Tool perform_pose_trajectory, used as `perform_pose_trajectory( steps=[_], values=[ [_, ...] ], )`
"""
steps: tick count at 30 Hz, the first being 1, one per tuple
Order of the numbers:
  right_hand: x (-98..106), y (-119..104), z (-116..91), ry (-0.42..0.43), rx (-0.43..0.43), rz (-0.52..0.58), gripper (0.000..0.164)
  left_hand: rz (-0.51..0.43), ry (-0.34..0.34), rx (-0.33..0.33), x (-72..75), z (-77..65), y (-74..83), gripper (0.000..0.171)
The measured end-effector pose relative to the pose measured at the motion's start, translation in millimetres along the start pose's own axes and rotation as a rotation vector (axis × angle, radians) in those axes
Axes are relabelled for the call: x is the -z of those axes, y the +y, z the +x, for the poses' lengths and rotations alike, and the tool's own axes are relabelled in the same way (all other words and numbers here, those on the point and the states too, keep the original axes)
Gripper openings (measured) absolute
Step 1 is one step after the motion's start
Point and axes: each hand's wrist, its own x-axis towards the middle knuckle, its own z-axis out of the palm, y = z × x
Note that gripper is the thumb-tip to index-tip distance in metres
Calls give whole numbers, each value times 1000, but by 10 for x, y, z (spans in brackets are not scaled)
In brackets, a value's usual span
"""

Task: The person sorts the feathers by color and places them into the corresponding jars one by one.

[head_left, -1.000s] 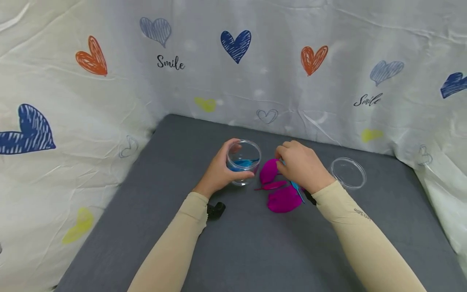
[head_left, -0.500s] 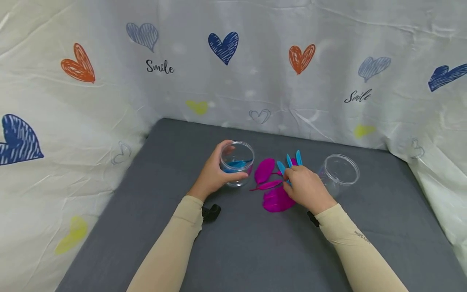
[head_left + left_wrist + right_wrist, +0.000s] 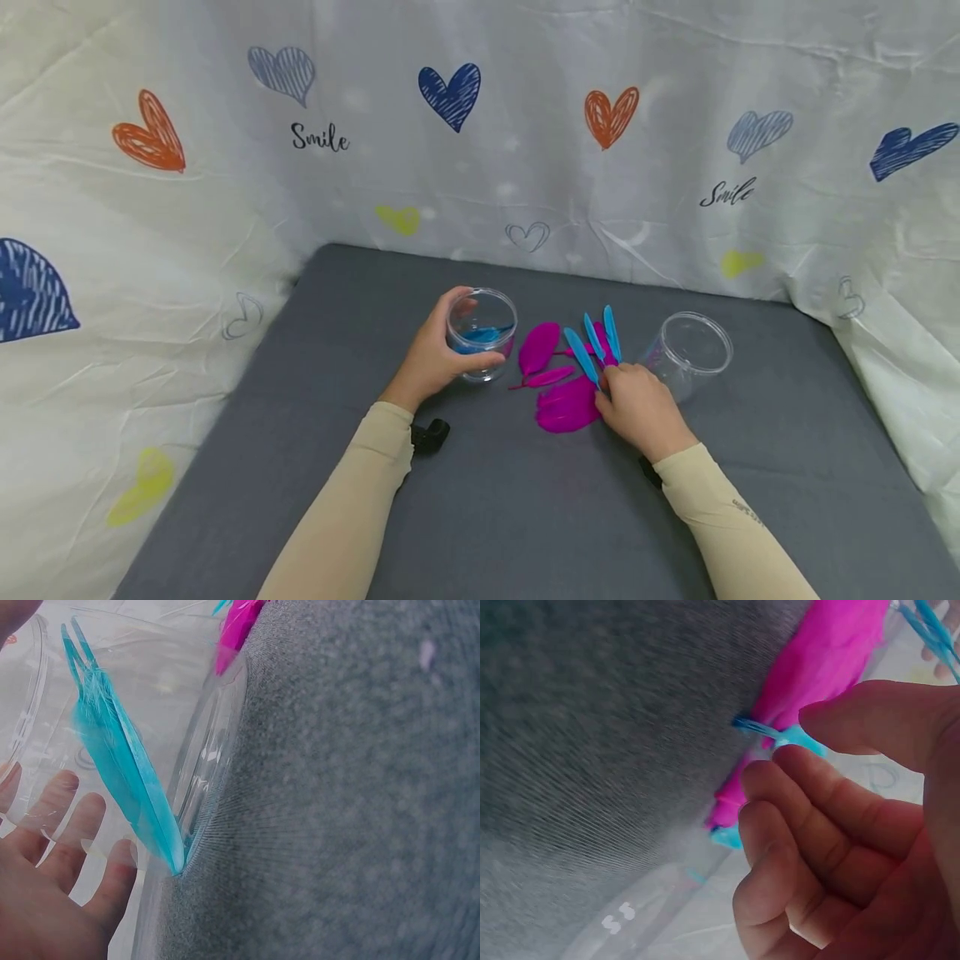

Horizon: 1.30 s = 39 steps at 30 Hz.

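Observation:
My left hand [image 3: 427,358] grips a clear round plastic jar [image 3: 483,367] from its left side, thumb in front and fingers behind. Blue feathers [image 3: 124,757] lean inside the jar, as the left wrist view shows. My right hand [image 3: 641,408] is at the quill end of the leftmost of several loose blue feathers [image 3: 581,354]. In the right wrist view, a gap shows between its thumb and index finger, with a blue quill [image 3: 757,727] by the tips. Magenta feathers [image 3: 567,406] lie beside and under the blue ones, between the two hands.
A second clear jar [image 3: 693,358] stands just behind and right of my right hand. All of it rests on a grey cloth-covered table [image 3: 510,508]. A white curtain [image 3: 540,133] printed with hearts hangs along the back and left edges.
My right hand has moved back toward me and slightly right from over the feathers, exposing the blue ones. My left hand keeps its grip on the jar. The view has shifted slightly.

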Motion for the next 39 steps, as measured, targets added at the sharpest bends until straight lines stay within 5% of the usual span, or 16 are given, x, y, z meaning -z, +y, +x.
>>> perform_pose_trajectory(
  steps=[12,39],
  values=[
    [-64,38,-45,11,-41,-8,39,19,9,-13,2,16,-40,108],
    [-81,10,-60,40,-83,-18,30,39,13,-1,2,-8,-27,110]
  ],
)
